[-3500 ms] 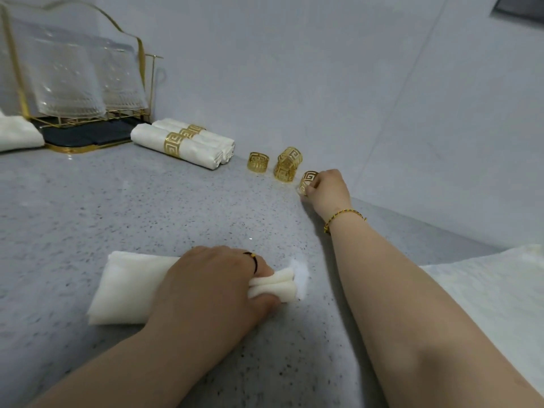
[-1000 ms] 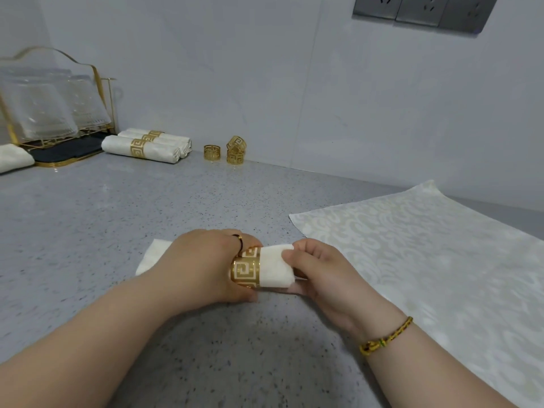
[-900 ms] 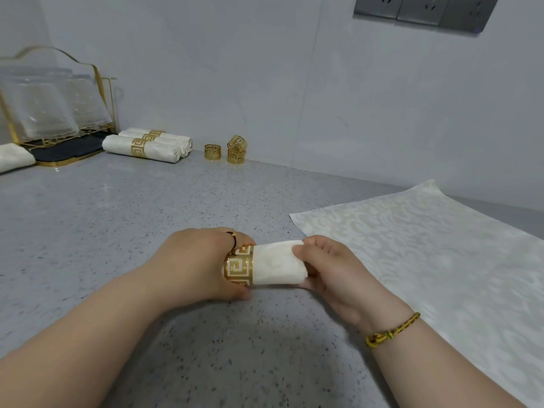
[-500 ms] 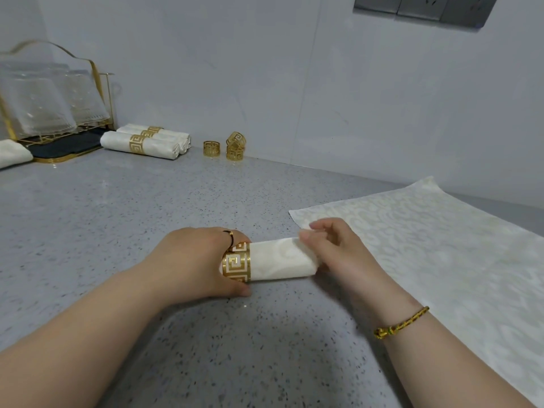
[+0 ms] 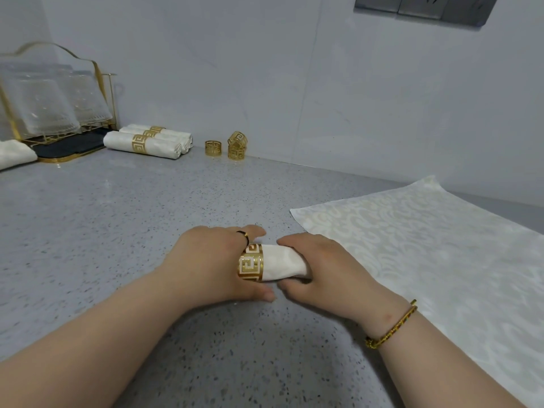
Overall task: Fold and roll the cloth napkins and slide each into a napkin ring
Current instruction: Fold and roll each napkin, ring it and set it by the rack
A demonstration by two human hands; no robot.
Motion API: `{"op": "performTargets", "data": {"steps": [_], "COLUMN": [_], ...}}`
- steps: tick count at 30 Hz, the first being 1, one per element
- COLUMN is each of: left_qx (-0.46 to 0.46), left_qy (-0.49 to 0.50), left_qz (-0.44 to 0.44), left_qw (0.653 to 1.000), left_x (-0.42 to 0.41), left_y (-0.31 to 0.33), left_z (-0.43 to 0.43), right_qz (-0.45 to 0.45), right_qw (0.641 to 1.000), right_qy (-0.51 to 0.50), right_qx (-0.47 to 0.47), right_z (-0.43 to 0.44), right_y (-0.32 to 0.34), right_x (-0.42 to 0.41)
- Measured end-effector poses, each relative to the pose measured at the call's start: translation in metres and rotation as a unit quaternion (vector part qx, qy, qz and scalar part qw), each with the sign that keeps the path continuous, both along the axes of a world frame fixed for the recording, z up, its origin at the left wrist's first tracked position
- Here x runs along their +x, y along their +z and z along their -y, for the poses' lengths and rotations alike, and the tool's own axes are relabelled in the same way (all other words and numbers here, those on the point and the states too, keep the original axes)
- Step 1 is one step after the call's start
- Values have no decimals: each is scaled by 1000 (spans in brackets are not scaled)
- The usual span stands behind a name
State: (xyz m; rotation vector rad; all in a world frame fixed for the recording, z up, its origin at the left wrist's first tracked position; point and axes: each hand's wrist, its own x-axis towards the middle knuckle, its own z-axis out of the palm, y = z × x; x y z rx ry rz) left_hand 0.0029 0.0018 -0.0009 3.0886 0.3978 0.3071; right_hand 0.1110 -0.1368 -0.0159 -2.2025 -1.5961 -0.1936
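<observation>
A rolled white napkin (image 5: 282, 263) lies on the grey speckled counter (image 5: 117, 219) with a gold cut-out napkin ring (image 5: 250, 265) around it. My left hand (image 5: 212, 263) grips the roll's left part and hides it, thumb and fingers against the ring. My right hand (image 5: 321, 266) is curled round the roll's right end. A flat patterned white napkin (image 5: 426, 248) is spread out to the right.
Ringed napkin rolls (image 5: 147, 142) lie at the back left by the wall. Three loose gold rings (image 5: 232, 146) stand beside them, one stacked on another. A gold-framed glass rack (image 5: 50, 104) on a dark tray and a folded white cloth (image 5: 13, 153) sit far left.
3.5 s ago my right hand picked a ring by the wall. Since a second ago the ring has slid left along the roll, and my right hand has closed over the roll's right end.
</observation>
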Motion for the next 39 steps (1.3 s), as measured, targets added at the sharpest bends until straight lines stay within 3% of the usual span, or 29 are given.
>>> {"op": "performTargets", "data": {"steps": [7, 12, 18, 23, 29, 33, 39], "left_qx": [-17, 4, -21, -115, -91, -115, -91], "left_qy": [13, 11, -15, 71, 183, 231, 209], "left_qz": [-24, -20, 38, 106, 45, 89, 124], "left_qw": [999, 1000, 999, 985, 978, 962, 966], "left_x": [-8, -6, -18, -52, -84, -88, -86], "left_y": [2, 0, 3, 3, -12, -20, -31], "left_z": [-10, -9, -15, -64, -140, -166, -183], "right_qz": [112, 141, 87, 79, 53, 31, -4], "right_qw": [993, 989, 996, 996, 998, 998, 997], "right_qy": [-16, -14, -21, -30, -34, -51, -74], "right_qx": [20, 36, 5, 8, 1, -19, -20], "right_z": [-9, -15, -13, -13, -24, -56, -151], "right_y": [-3, -2, 1, 2, 6, 16, 16], "right_x": [-11, -20, -22, -21, -23, -19, -7]}}
